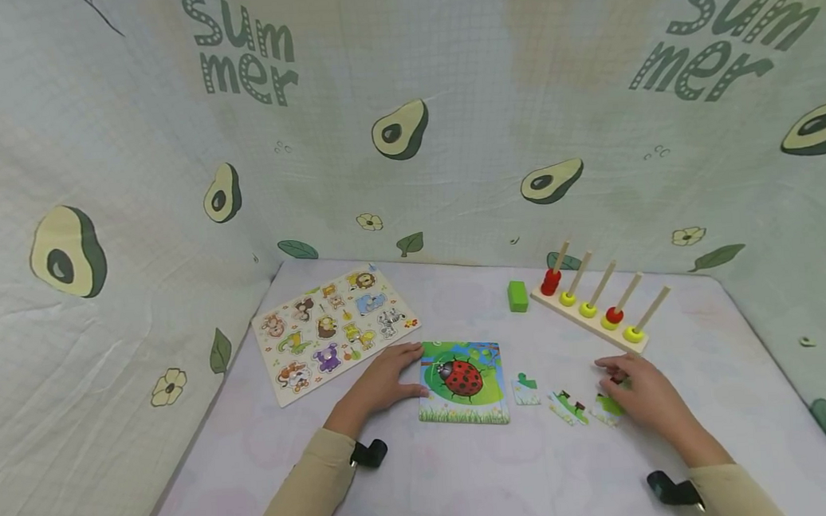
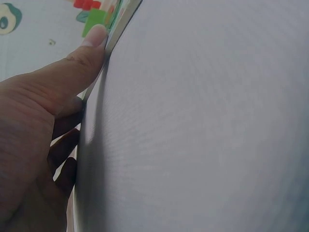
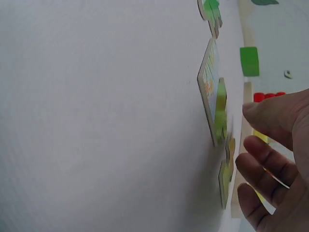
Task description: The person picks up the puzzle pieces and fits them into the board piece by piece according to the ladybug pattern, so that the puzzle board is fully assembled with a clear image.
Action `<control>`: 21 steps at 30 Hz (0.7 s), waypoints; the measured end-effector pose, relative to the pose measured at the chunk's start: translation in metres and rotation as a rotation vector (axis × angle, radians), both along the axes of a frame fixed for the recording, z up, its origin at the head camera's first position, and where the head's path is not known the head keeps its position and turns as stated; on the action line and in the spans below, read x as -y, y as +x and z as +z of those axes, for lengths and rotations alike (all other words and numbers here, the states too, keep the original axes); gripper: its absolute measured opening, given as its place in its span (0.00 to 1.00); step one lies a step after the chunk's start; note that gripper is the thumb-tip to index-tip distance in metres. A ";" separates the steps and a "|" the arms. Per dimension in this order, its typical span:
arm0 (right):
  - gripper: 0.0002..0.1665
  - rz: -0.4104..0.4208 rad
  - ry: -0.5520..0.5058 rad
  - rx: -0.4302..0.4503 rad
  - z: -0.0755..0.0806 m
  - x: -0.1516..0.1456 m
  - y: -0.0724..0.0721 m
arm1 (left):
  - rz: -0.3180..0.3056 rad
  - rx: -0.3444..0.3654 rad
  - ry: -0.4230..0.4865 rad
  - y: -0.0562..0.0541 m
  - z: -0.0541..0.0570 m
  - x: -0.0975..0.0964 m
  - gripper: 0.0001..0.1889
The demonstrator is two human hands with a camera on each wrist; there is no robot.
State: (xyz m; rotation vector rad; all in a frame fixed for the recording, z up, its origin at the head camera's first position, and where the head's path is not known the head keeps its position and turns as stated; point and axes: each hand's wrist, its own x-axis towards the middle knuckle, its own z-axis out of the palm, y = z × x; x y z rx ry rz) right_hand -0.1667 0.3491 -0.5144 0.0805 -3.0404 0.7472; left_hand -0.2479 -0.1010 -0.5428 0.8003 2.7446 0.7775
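A square ladybug puzzle [image 1: 462,378] lies flat in the middle of the table. My left hand [image 1: 385,380] rests at its left edge, the thumb [image 2: 87,63] and fingers against the side. Right of the board lie loose puzzle pieces, among them a grass-and-green piece [image 1: 526,391], a narrow piece [image 1: 569,408] and a green piece [image 1: 606,410] beside my right hand [image 1: 641,394]. The right fingers are loosely bent with nothing between them. In the right wrist view that hand hovers close to several pieces, including one with grass [image 3: 208,89].
A wooden animal peg puzzle [image 1: 335,331] lies at the back left. Behind the pieces stand a green block [image 1: 518,296] and a wooden stacker [image 1: 590,321] with upright pegs and red and yellow beads. A printed cloth wall [image 1: 443,64] encloses the table.
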 end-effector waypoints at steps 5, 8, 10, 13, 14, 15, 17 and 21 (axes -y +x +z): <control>0.25 -0.076 0.028 0.017 -0.002 -0.014 0.002 | 0.002 0.000 -0.004 0.000 -0.001 0.000 0.44; 0.27 -0.098 0.044 0.033 -0.004 -0.022 0.002 | 0.004 0.001 -0.005 0.000 -0.001 0.000 0.44; 0.28 -0.098 0.050 0.040 -0.005 -0.026 0.002 | 0.003 0.001 -0.007 -0.001 -0.001 -0.001 0.45; 0.28 -0.084 0.053 0.046 -0.005 -0.031 0.001 | 0.001 0.001 -0.009 -0.001 0.000 0.000 0.45; 0.28 -0.077 0.052 0.046 -0.004 -0.031 0.001 | 0.000 0.001 -0.008 0.000 0.000 0.000 0.44; 0.28 -0.071 0.053 0.046 -0.004 -0.032 0.001 | 0.000 0.001 -0.008 0.000 0.000 0.000 0.44; 0.28 -0.064 0.049 0.052 -0.003 -0.032 0.000 | 0.000 0.002 -0.008 0.000 0.001 0.000 0.44; 0.27 -0.068 0.044 0.068 -0.001 -0.032 -0.001 | -0.001 0.003 -0.009 0.000 0.001 0.000 0.44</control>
